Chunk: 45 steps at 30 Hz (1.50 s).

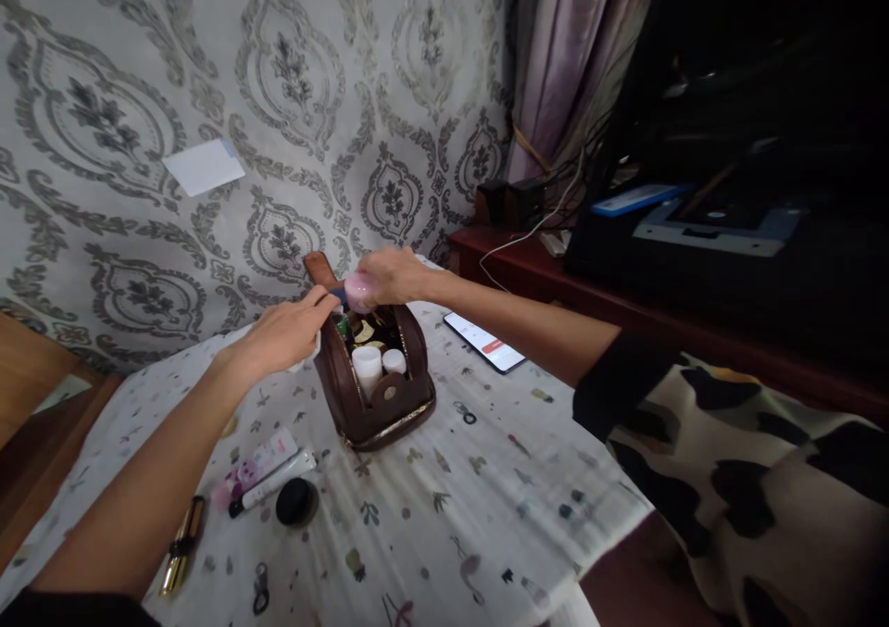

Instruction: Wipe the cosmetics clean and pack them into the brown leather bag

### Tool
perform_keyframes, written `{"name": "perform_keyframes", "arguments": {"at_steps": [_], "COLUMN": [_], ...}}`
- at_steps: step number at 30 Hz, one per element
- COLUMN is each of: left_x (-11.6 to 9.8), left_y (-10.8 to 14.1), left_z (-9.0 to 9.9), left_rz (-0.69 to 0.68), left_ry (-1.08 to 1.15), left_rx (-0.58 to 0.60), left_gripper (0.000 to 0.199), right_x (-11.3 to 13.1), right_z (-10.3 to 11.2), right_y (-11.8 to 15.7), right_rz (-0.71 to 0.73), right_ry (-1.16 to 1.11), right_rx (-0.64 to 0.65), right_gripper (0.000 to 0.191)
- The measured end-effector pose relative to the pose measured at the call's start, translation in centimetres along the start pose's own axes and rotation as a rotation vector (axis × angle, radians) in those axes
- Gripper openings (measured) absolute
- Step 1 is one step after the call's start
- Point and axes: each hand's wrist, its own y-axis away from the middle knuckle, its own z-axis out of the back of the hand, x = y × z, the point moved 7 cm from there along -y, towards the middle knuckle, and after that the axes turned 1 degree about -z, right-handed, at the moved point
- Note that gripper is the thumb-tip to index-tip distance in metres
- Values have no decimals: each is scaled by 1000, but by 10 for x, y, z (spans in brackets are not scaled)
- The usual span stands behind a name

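A brown leather bag (340, 386) stands unzipped on the patterned cloth, with a white-lidded jar (367, 364), a smaller white-capped container (394, 361) and other small items inside. Above the back of its opening, my right hand (395, 275) is closed round a round pink container (359, 291). My left hand (288, 331) is at the bag's left rim, its fingers bent together near something white and thin; what they grip is too small to name. Left of the bag lie a pink-and-white tube (260, 465), a slimmer white tube (281, 479), a round black container (294, 501) and a gold-and-black tube (181, 548).
A phone (484, 342) with its screen lit lies right of the bag. Behind it runs a dark red shelf (514, 261) with cables and a large black screen (729, 118). The patterned wall (292, 99) rises directly behind the cloth-covered surface (500, 497).
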Motion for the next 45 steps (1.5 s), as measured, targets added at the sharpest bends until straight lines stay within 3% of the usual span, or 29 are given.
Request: {"name": "perform_keyframes", "arguments": {"at_steps": [5,13,22,37,41,45], "left_x": [-5,-5,-5,-2,4,20], "left_y": [7,12,11,12,21,49], "left_z": [2,-1,-7,-11,-14,-19], "left_rz": [25,62,48,52,72,199], "left_ry": [0,36,73,92,190,361], "left_rx": [-18,-9,-56,-129,-248,-439], "left_gripper": [45,46,52,60,67,60], "right_x": [15,24,24,19,16,14], "right_z": [-10,-37,-59,-40,-37,-26], "right_y": [-1,-9,-21,-12,-11,-7], "right_rz": [89,102,160,42,-8,-32], "right_ry": [59,204,289,156,134,47], "right_rx": [25,126,77,196,263,185], "right_gripper": [28,45,15,45,54,41]}}
